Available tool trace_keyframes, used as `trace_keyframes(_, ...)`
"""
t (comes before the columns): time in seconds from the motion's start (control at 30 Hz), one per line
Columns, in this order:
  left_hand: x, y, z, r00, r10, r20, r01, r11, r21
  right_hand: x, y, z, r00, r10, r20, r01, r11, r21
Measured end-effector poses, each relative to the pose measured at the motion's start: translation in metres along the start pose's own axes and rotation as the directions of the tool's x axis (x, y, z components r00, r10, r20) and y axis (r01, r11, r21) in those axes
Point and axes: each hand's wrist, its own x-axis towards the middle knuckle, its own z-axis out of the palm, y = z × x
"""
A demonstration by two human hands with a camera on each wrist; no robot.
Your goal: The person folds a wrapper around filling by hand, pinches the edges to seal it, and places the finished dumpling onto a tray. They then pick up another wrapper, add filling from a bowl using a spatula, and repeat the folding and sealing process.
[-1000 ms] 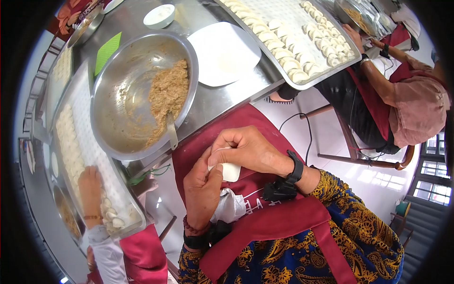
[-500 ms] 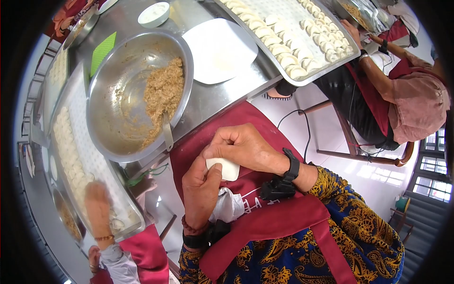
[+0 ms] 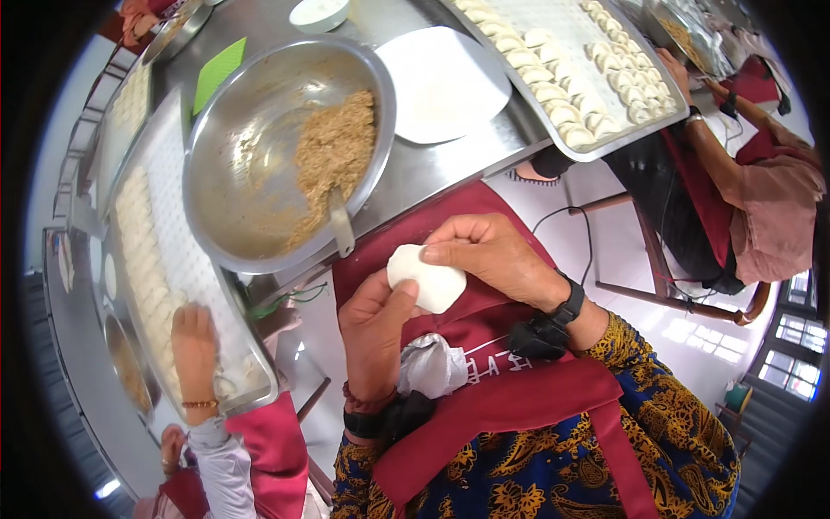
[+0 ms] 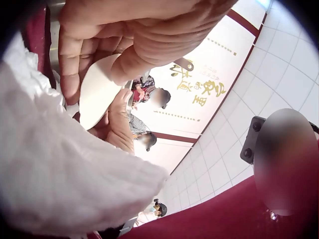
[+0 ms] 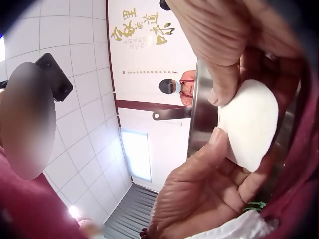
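Note:
A round white dumpling wrapper (image 3: 435, 281) is held flat between both hands over the red apron. My left hand (image 3: 373, 316) pinches its left edge, thumb on top and fingers beneath. On the far right edge, my right hand (image 3: 497, 259) pinches it between thumb and fingers. The right wrist view shows the bare wrapper (image 5: 251, 124) with both thumbs on its near side. Beyond the hands stands a steel bowl (image 3: 201, 173) of brown minced filling (image 3: 337, 143), with a spoon handle (image 3: 341, 225) leaning out over the rim.
A white plate (image 3: 445, 82) sits right of the bowl. Trays of folded dumplings lie at the back right (image 3: 562, 78) and along the left (image 3: 147, 251). Another person's hand (image 3: 194, 346) is over the left tray. Someone else sits at the right (image 3: 769, 208).
The hands have spread apart, and the wrapper, mostly covered by fingers before, now shows nearly whole. The head view has shifted a little. The other person's hand moved over the left tray.

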Motion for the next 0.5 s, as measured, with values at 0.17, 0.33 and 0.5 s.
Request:
trace_keyframes(0.17,-0.0003,-0.0009,-0.0019,1.000,-0.024,0.008,0.024,1.000,0.004,-0.0017,-0.0038,0.0020,0.999,-0.008,-0.035,0.007,1.000,-0.030)
trace_keyframes(0.33,-0.0013,-0.0013,-0.0060,1.000,-0.009,-0.004,0.009,0.998,0.055,-0.0017,-0.0043,0.0005,1.000,0.003,-0.029,-0.003,1.000,-0.029)
trace_keyframes(0.5,-0.0024,0.0012,-0.0047,0.998,0.016,0.057,-0.018,0.999,0.044,-0.0022,-0.0024,-0.0004,0.999,0.036,-0.011,-0.037,0.999,-0.040)
